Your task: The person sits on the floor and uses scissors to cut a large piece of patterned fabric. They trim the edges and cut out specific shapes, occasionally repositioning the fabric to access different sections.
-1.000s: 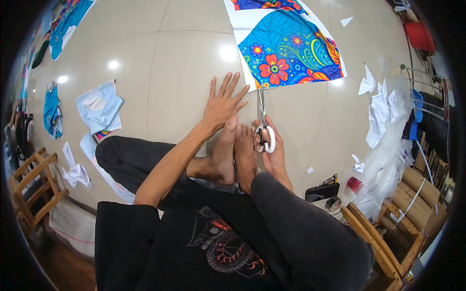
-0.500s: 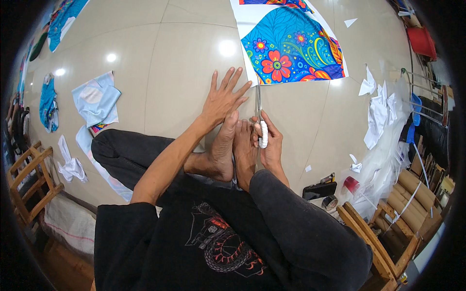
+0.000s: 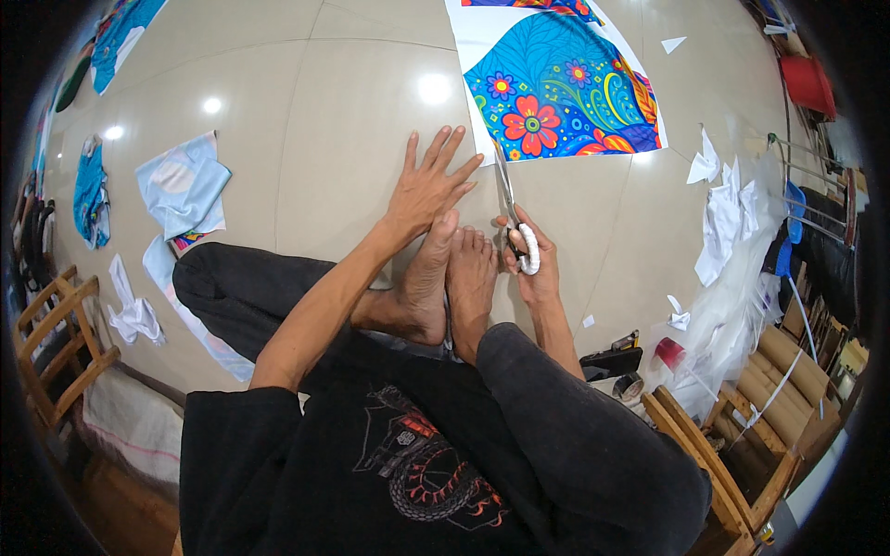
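Observation:
A printed fabric piece, blue with bright flowers and a white border, lies on the tiled floor ahead of me. My right hand grips a pair of scissors by handles wrapped in white. Their blades reach the fabric's near edge close to its left corner. My left hand lies flat with fingers spread, its fingertips beside that same corner. Both my bare feet are just below the hands.
White scraps and clear plastic lie to the right, near a black phone-like object. Pale blue cloth rests on the left. Wooden frames stand at both sides. A red container is at the far right.
My right hand and the scissors have shifted right, and the blades now slant up and to the left. The left hand and the fabric have barely moved.

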Motion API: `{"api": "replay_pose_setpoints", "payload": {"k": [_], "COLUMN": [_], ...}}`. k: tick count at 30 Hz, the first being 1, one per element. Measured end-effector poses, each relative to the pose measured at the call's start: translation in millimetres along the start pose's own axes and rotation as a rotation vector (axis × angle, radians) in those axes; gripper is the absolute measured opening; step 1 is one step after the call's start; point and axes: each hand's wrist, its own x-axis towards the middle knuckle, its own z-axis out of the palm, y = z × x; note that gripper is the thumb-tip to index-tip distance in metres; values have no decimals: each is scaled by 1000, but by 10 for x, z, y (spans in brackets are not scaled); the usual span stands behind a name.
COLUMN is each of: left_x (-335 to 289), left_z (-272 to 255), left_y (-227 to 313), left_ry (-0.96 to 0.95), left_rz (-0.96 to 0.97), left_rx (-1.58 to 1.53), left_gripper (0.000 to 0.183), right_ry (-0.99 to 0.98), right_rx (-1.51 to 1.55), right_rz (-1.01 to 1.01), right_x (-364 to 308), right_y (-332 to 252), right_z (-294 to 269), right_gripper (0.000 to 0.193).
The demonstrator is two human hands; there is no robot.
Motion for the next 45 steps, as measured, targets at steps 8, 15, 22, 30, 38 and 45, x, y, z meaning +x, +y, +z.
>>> {"api": "replay_pose_setpoints", "payload": {"k": [8,15,22,30,38,45], "left_x": [2,5,4,14,11,19], "left_z": [3,10,17,-8,-22,-35], "left_y": [-4,2,-3,13,-1,-2], "left_ry": [35,24,13,29,43,56], "left_rz": [1,-5,-7,-11,-3,18], "left_rx": [-34,-29,-37,-46,-60,-15], "left_gripper": [57,57,57,57,59,52], "right_ry": [-95,-106,-96,-70,-87,-90], "right_rx": [-145,-198,-203,-264,-261,-340], "right_rz": [21,35,43,45,29,45], "right_x": [285,342,363,352,550,585], "right_y": [-183,-223,-232,-332,-404,-482], "right_z": [-190,-230,-253,-152,20,80], "right_gripper": [55,57,56,54,54,52]}}
